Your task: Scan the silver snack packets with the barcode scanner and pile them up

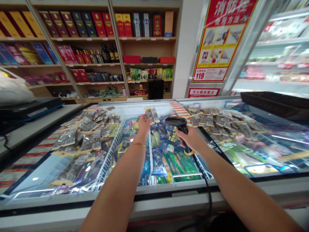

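My left hand (144,123) pinches a small flat packet (152,114) with a tan top strip, held up over the middle of a chest freezer (159,202). In my right hand (191,139) is a black barcode scanner (177,122), gripped by its handle, its head turned toward the packet but apart from it. A black cable (207,187) runs down from the handle over the freezer's front edge. Under both hands, wire baskets hold colourful bagged goods, among them green packs (178,161). Similar small packets (90,124) lie piled on the glass at the left.
More such packets (217,119) lie on the right glass lid, near a long black tray (275,104). On the left stands a counter with a black device (31,108) and a white plastic bag (13,87). Shelves of boxes and bottles (108,53) line the back wall.
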The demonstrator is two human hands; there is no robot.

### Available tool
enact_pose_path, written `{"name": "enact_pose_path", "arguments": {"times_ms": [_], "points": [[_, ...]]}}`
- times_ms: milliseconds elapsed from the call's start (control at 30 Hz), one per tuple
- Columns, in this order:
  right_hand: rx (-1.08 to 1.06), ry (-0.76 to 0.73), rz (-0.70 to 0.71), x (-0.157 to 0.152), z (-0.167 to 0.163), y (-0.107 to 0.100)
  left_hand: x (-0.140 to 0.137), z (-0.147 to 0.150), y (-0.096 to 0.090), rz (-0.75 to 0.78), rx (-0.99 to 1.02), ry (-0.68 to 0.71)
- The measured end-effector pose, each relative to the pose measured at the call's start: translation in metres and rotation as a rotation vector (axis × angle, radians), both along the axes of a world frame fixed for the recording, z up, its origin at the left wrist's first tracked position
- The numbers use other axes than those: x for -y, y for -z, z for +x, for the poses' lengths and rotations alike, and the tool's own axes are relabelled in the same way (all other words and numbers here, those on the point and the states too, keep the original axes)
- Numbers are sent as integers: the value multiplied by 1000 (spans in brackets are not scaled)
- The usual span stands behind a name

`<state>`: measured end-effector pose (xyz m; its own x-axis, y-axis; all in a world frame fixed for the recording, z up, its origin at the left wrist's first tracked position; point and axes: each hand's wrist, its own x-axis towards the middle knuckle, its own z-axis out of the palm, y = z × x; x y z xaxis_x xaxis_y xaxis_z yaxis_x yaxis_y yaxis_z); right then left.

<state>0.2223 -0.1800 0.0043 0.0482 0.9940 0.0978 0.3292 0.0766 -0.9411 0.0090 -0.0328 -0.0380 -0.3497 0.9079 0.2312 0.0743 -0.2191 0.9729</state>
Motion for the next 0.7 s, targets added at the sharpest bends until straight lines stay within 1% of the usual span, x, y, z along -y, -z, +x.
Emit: {"name": "enact_pose_path", "arguments": {"times_ms": [100,267,467,700], "points": [[42,-3,19,1,-2,0,3,1,-2,-4,-14,-5],[67,-6,24,-1,-1,6,6,3,-5,-30,-53,-15],[95,-25,32,-3,2,11,8,3,-6,-34,-25,-5],[66,-16,21,-2,1,8,8,4,-7,-40,-42,-13]]}}
